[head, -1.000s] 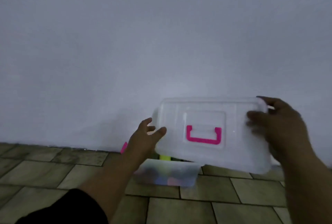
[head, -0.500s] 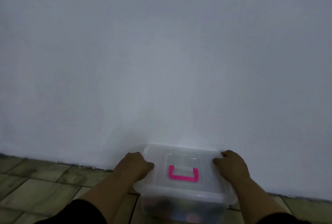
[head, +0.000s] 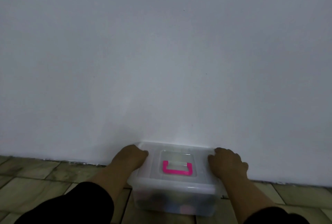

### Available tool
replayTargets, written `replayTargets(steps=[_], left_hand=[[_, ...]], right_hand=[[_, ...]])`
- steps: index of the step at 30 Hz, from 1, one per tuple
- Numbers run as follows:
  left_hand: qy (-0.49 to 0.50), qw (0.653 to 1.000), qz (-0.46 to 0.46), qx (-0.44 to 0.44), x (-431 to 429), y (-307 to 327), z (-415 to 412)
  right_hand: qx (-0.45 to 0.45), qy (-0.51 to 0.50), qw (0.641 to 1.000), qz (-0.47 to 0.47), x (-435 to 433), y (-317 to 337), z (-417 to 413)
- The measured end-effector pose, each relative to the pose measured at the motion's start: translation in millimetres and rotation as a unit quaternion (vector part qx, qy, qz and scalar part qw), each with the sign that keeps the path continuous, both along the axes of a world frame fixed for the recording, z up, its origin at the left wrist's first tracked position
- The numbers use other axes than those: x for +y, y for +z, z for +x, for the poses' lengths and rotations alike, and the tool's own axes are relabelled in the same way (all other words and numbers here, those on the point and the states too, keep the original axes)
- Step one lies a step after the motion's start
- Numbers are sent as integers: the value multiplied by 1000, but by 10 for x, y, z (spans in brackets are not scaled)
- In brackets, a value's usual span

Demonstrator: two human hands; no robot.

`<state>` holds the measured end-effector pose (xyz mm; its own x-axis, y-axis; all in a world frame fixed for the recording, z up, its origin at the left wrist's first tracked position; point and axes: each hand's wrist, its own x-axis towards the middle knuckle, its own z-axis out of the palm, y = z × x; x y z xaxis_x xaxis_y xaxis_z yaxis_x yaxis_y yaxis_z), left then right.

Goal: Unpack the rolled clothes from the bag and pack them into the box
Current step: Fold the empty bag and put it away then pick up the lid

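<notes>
Curling down over the short edges of the clear lid (head: 203,174), the fingers (head: 143,152) of both hands are gripping it: left hand (head: 130,158) at the lid's 9 o'clock edge, right hand (head: 227,163) at its 3 o'clock edge. Fingertips are hidden and the knuckles are bent. Pink handle (head: 177,169) is lying flat in the lid's recess, between the hands. Lid is sitting on the translucent box (head: 172,187), which is standing on the tiled floor (head: 36,175), with the white wall (head: 161,53) just beside it at 12 o'clock. Rolled clothes (head: 161,199) are showing through the near side as blurred dark, blue and pink shapes. Black sleeves (head: 77,205) are entering from 6 o'clock.
</notes>
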<state>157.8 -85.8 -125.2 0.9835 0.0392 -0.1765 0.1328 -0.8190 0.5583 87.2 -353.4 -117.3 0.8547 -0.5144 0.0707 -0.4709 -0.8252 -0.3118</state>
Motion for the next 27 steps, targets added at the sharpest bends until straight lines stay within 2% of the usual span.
replayTargets(steps=[2,6,10,15,20,27], left_hand=[[20,1000,12,13,-13,22,18],[87,993,81,21,-66,17,-28],[115,992,38,32,-98,-48,-16],[124,992,-17,31,-145,-31,14],[161,987,-15,11,-146,-71,14],[185,975,108,-56,-197,-10,-146]], right_hand=[[19,-9,1000,-23,45,51,-7],[27,-32,999,-6,106,68,-21],[57,-98,989,97,108,27,-5],[89,-95,981,146,139,-15,66],[58,-81,979,177,179,3,58],[-73,-96,987,110,228,-41,-78]])
